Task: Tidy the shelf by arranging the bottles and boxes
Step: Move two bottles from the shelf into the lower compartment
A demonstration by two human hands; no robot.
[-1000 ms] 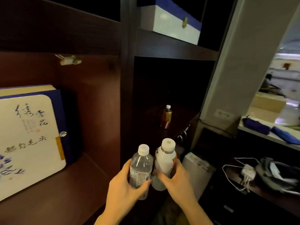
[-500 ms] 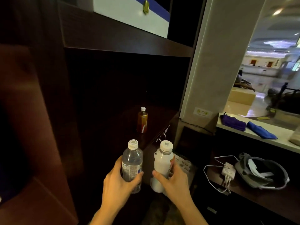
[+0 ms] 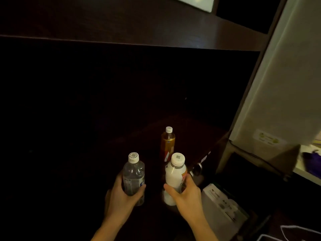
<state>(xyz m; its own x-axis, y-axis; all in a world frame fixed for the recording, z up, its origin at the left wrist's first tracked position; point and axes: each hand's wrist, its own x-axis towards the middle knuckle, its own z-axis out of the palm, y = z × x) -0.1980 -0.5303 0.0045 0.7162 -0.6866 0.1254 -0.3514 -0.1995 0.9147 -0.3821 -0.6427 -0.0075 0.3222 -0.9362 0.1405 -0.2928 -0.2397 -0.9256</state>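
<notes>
My left hand [image 3: 121, 197] grips a clear water bottle [image 3: 133, 174] with a white cap, held upright. My right hand [image 3: 187, 195] grips a white opaque bottle [image 3: 174, 176] with a white cap, also upright. The two bottles are a little apart. Just behind the white bottle an amber tea bottle [image 3: 167, 143] with a white cap stands on the dark shelf [image 3: 191, 129]. The shelf compartment is very dark and its back is hidden in shadow.
A dark shelf board [image 3: 139, 25] runs overhead, with the corner of a white box [image 3: 198, 3] on it. A pale pillar [image 3: 281, 84] rises at the right. A white carton [image 3: 224, 204] sits low at the right, beside a counter edge [image 3: 305, 174].
The view has moved right and closer into the dark compartment. The large box at the left has left the view. Both hands have carried their bottles nearer to the amber bottle and slightly apart.
</notes>
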